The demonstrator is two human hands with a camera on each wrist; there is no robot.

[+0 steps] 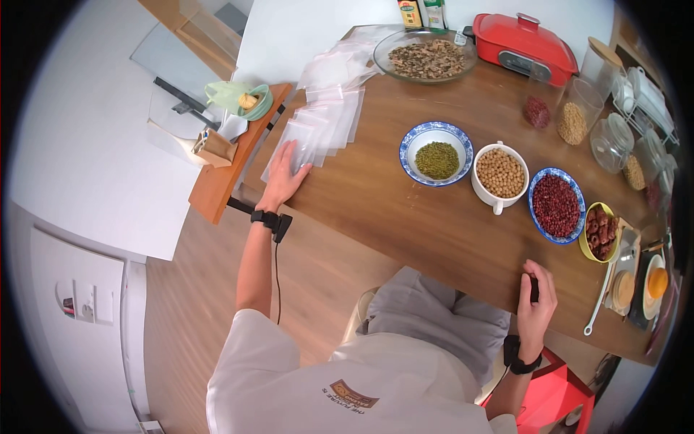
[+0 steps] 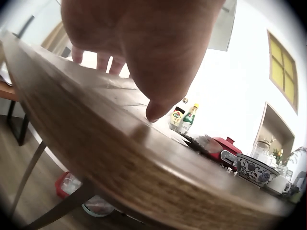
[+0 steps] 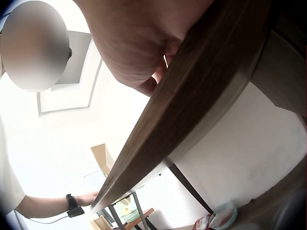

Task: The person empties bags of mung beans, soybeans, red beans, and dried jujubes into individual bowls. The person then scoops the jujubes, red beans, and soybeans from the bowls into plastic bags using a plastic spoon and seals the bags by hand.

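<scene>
Your left hand [image 1: 286,181] lies flat with its fingers released, fingertips on the nearest of the bags [image 1: 329,119], which overlap along the left edge of the worktop [image 1: 361,188]. The bags run from under those fingers toward the far left corner. Your right hand [image 1: 536,295] rests at the near edge, fingers bent round a dark patch; whether they grasp anything, you cannot tell.
</scene>
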